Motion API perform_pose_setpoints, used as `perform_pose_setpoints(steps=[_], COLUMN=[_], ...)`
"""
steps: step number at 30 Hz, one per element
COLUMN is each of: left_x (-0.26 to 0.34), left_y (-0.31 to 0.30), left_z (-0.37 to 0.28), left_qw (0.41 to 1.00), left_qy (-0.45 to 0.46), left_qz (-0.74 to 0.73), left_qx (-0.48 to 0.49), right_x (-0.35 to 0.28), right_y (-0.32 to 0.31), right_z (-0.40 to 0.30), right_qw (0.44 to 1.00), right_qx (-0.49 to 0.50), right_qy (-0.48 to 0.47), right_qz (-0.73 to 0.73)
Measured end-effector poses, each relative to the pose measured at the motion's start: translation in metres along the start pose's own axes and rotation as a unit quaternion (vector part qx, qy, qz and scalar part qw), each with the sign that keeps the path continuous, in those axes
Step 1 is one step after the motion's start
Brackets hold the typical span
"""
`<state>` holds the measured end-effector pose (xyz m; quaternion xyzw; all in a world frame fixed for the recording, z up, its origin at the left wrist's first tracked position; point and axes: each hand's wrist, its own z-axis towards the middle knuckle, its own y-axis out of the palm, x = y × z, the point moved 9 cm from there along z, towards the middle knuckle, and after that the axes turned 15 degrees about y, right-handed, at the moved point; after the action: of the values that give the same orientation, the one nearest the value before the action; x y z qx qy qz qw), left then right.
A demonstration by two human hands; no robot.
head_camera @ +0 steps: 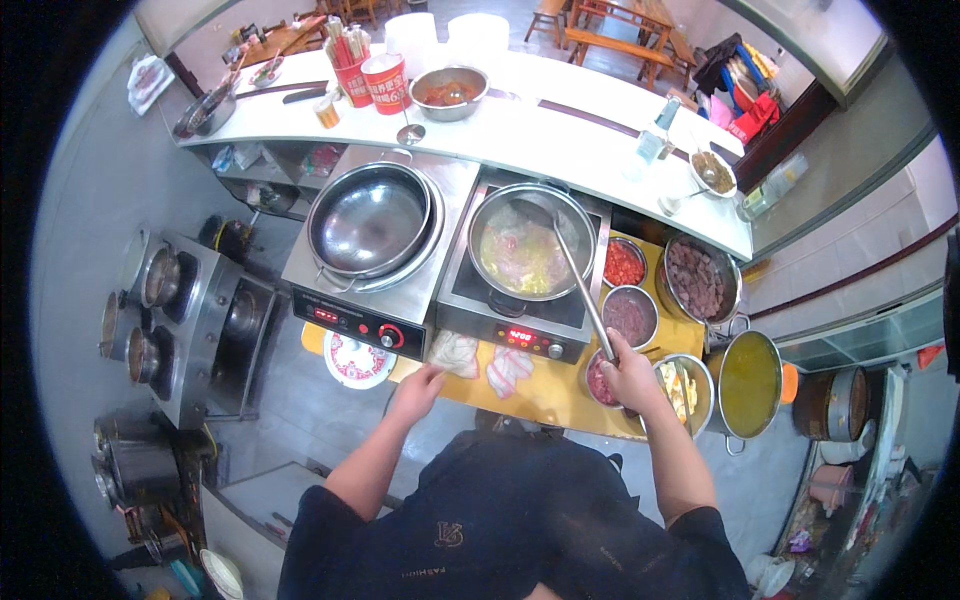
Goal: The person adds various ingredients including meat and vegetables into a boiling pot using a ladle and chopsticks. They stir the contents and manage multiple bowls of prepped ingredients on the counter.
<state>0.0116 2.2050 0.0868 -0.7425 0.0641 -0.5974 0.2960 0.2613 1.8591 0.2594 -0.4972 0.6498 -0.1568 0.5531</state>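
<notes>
My right hand point(632, 377) grips the long metal handle of a ladle point(577, 270). The ladle's bowl end rests inside a steel pot point(592, 244) of pale, yellowish broth point(521, 251). This pot stands on an induction cooker point(457, 289) with a lit red display. Below the front of the cookers, my left hand point(418, 391) hovers beside a folded cloth point(454, 354). Its fingers are drawn together; whether they touch the cloth is unclear. A second cloth point(509, 370) lies on the yellow board point(555, 409). Under my right hand, a bowl of raw meat point(600, 379) is partly hidden.
An empty wok point(369, 219) sits on the left cooker point(300, 271). To the right stand bowls of chopped tomato point(624, 262) and sliced meat point(628, 317), a pot of meat chunks point(695, 279), a bowl with tongs point(702, 390) and a pot of yellow-green liquid point(750, 384). A white counter point(525, 120) curves behind.
</notes>
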Motion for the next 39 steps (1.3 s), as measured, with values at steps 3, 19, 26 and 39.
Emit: perform_pose_setpoints(steps=[3,19,26,39], left_x=[0.041,0.074,0.098,-0.018], left_y=[0.032,0.099,0.106,0.083], left_z=[0.072,0.138,0.123,-0.013], left_qw=[0.983,0.897,0.908,0.856], left_qy=[-0.023,-0.129,-0.150,-0.280], left_qz=[-0.179,-0.392,-0.364,-0.407], left_qx=[0.027,0.157,0.143,0.155], right_x=[0.002,0.044,0.072,0.040], right_y=[-0.011,-0.040,-0.059,-0.055], right_z=[0.001,0.013,0.009,0.078], right_qw=[0.999,0.986,0.982,0.953], right_qx=[-0.031,-0.085,-0.160,-0.005], right_qy=[-0.021,-0.112,-0.085,-0.159], right_qz=[0.010,-0.086,-0.059,-0.256])
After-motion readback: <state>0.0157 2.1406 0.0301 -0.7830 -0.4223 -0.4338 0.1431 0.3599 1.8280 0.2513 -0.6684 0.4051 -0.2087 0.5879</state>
